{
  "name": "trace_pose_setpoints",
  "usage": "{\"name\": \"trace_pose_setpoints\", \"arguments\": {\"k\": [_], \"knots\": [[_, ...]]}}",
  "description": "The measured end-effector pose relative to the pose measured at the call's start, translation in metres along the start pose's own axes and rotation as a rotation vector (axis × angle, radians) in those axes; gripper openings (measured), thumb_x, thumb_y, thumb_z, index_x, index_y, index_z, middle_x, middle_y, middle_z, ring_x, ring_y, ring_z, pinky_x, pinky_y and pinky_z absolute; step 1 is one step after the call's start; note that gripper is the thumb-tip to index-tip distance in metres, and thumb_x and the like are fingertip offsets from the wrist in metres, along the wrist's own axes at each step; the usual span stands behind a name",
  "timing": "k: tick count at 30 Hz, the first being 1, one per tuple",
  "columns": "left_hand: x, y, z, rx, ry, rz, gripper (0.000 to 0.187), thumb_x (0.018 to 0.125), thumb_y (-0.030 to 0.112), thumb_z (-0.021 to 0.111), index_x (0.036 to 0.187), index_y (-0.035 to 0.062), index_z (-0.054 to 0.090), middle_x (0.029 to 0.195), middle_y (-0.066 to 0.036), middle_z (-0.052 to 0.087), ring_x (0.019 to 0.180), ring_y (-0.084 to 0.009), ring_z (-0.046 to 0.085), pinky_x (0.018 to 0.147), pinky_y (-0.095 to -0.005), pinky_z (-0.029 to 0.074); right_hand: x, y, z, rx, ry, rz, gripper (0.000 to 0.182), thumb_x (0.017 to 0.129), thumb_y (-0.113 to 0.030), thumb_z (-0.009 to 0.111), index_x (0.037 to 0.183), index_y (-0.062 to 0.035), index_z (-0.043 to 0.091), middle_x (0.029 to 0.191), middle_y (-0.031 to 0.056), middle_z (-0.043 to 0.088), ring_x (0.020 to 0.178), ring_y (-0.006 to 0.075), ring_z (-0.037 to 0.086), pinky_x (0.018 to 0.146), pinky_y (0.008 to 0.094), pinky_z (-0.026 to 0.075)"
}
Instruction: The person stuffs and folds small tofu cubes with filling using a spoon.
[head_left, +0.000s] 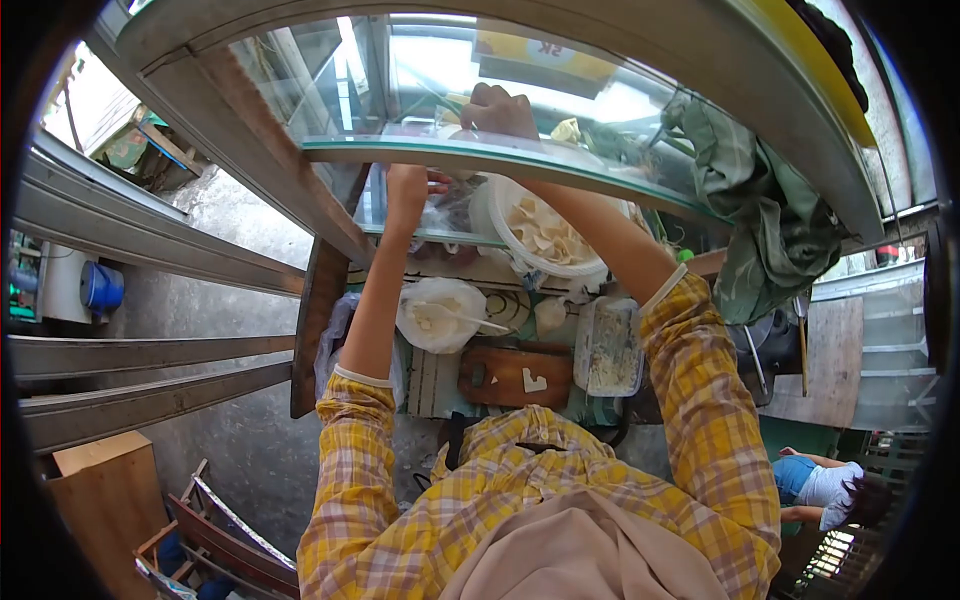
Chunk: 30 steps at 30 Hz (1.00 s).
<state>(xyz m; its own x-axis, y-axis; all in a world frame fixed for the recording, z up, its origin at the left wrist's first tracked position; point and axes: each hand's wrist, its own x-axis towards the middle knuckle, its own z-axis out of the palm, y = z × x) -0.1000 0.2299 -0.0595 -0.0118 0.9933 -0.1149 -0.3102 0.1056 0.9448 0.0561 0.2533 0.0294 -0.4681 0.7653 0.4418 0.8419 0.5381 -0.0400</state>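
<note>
Both my arms reach up into a glass display case. My left hand (pixel 410 185) is at the case's lower opening, partly covered by the shelf edge, its visible fingers curled near some clear plastic (pixel 450 208). Farther in, my right hand (pixel 498 112) shows through the glass with its fingers bent closed. What either hand holds is hidden. Below my right forearm stands a white tub (pixel 490 222) of pale, flat folded pieces, possibly wonton wrappers or crackers.
On the counter below are a plastic-lined bowl (pixel 425 335) with a spoon, a brown wooden board (pixel 510 377) and a clear container (pixel 608 360). The glass shelf edge (pixel 480 160) crosses above my forearms. A green cloth (pixel 760 220) hangs at right. Another person (pixel 825 490) is at lower right.
</note>
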Motion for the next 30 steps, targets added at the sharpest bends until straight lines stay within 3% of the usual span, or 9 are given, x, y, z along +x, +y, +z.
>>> {"name": "trace_pose_setpoints", "arguments": {"k": [1, 8, 9, 11, 12, 15, 18, 24, 30], "knots": [[-0.014, 0.023, 0.006, 0.097, -0.115, -0.122, 0.045, 0.094, 0.035, 0.034, 0.117, -0.0016, 0.042, 0.101, -0.018, 0.057, 0.078, -0.026, 0.062, 0.066, -0.0341, 0.055, -0.005, -0.001, -0.003, -0.008, 0.039, -0.019, 0.021, 0.064, -0.028, 0.063, 0.077, -0.0117, 0.065, 0.086, 0.0055, 0.054, 0.09, 0.0203, 0.054, 0.071, 0.0411, 0.04], [-0.05, 0.043, 0.016, -0.408, -0.17, -0.294, 0.049, 0.094, 0.04, 0.031, 0.118, -0.0004, 0.044, 0.106, -0.013, 0.057, 0.089, -0.026, 0.06, 0.071, -0.0345, 0.054, -0.033, -0.027, -0.032, 0.32, 0.452, -0.184, 0.013, 0.066, -0.018, 0.064, 0.066, -0.0087, 0.055, 0.076, 0.0057, 0.051, 0.068, 0.0225, 0.051, 0.06, 0.0351, 0.038], [-0.057, 0.043, 0.012, -0.506, -0.245, -0.306, 0.047, 0.094, 0.039, 0.032, 0.118, 0.0004, 0.044, 0.105, -0.011, 0.057, 0.089, -0.0247, 0.06, 0.071, -0.0336, 0.054, -0.04, -0.035, -0.034, 0.175, 0.397, -0.218, 0.012, 0.064, -0.014, 0.065, 0.067, -0.0085, 0.055, 0.077, 0.0047, 0.052, 0.072, 0.022, 0.051, 0.065, 0.0363, 0.038], [-0.071, 0.04, 0.002, -0.699, -0.395, -0.328, 0.043, 0.094, 0.036, 0.034, 0.118, 0.0021, 0.045, 0.104, -0.008, 0.058, 0.089, -0.0221, 0.06, 0.071, -0.0318, 0.053, -0.06, -0.049, -0.027, 0.384, 0.329, -0.146, 0.013, 0.063, -0.015, 0.067, 0.068, -0.0096, 0.056, 0.079, 0.0033, 0.053, 0.077, 0.0206, 0.052, 0.07, 0.0368, 0.037], [-0.082, 0.043, 0.002, -0.643, -0.325, -0.301, 0.043, 0.094, 0.035, 0.035, 0.119, 0.0018, 0.045, 0.106, -0.009, 0.058, 0.091, -0.0215, 0.06, 0.074, -0.0333, 0.053, -0.07, -0.057, -0.028, 0.488, 0.295, -0.113, 0.013, 0.063, -0.015, 0.067, 0.069, -0.0101, 0.057, 0.079, 0.0026, 0.053, 0.08, 0.0198, 0.053, 0.073, 0.037, 0.037], [-0.122, 0.045, 0.005, -0.533, -0.146, -0.254, 0.04, 0.092, 0.031, 0.04, 0.119, 0.0016, 0.046, 0.108, -0.009, 0.057, 0.094, -0.0192, 0.059, 0.077, -0.0344, 0.051, -0.097, -0.081, -0.066, 0.105, 0.348, -0.4, 0.015, 0.063, -0.017, 0.069, 0.07, -0.0116, 0.057, 0.084, 0.0005, 0.053, 0.088, 0.0169, 0.053, 0.081, 0.0379, 0.035], [-0.168, 0.033, -0.002, -0.607, -0.137, -0.222, 0.033, 0.091, 0.019, 0.044, 0.12, 0.0027, 0.045, 0.108, -0.007, 0.057, 0.096, -0.0173, 0.059, 0.076, -0.03, 0.051, -0.131, -0.098, -0.093, 0.256, 0.245, -0.408, 0.014, 0.066, -0.016, 0.067, 0.079, -0.0128, 0.062, 0.091, 0.0008, 0.052, 0.088, 0.0171, 0.054, 0.084, 0.0407, 0.034], [-0.262, 0.029, -0.003, -0.453, 0.051, -0.227, 0.032, 0.09, 0.012, 0.047, 0.12, 0.0019, 0.045, 0.111, -0.006, 0.057, 0.098, -0.0158, 0.058, 0.083, -0.0298, 0.048, -0.228, -0.096, -0.123, 0.78, 0.205, 0.228, 0.028, 0.073, -0.018, 0.065, 0.1, -0.0137, 0.062, 0.098, 0.0051, 0.052, 0.093, 0.0191, 0.052, 0.08, 0.0323, 0.039], [-0.313, 0.003, 0.027, -0.406, -0.14, -0.39, 0.031, 0.091, 0.014, 0.048, 0.119, 0.0026, 0.046, 0.11, -0.005, 0.057, 0.099, -0.0124, 0.057, 0.081, -0.0263, 0.047, -0.299, -0.121, -0.11, 2.003, -0.089, 0.964, 0.041, 0.088, -0.021, 0.051, 0.125, -0.0066, 0.043, 0.113, 0.0041, 0.052, 0.1, 0.0152, 0.053, 0.085, 0.0287, 0.042]]}}
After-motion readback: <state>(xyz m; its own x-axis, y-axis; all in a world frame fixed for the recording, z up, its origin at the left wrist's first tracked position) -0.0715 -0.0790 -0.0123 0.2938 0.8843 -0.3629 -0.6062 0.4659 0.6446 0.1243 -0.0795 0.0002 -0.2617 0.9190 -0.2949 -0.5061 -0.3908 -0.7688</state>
